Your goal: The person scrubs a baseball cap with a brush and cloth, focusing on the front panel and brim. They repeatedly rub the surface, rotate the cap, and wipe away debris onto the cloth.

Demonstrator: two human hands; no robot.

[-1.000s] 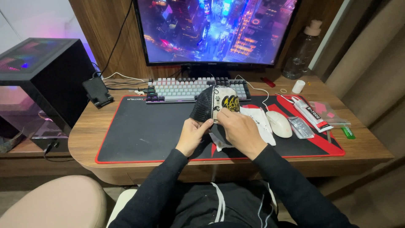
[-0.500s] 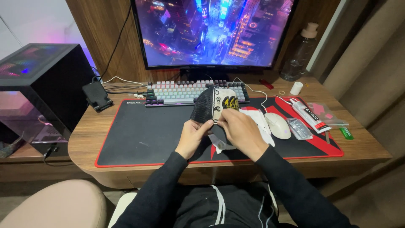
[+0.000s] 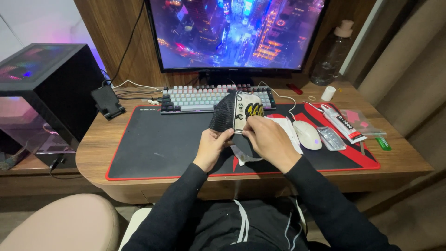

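Cap [image 3: 237, 111], black mesh with a pale front panel, is raised above the desk mat [image 3: 153, 144], covering part of the keyboard [image 3: 190, 96]. Left hand [image 3: 211, 148] pinches its lower edge; right hand [image 3: 269, 139] grips beside it. Fingertips are hidden behind the fabric.

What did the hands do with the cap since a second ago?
Almost nothing changed. The left hand and right hand still hold the black and cream cap above the desk mat, in about the same spot. Nothing was picked up or let go. The keyboard, mouse and glue tube stayed put.
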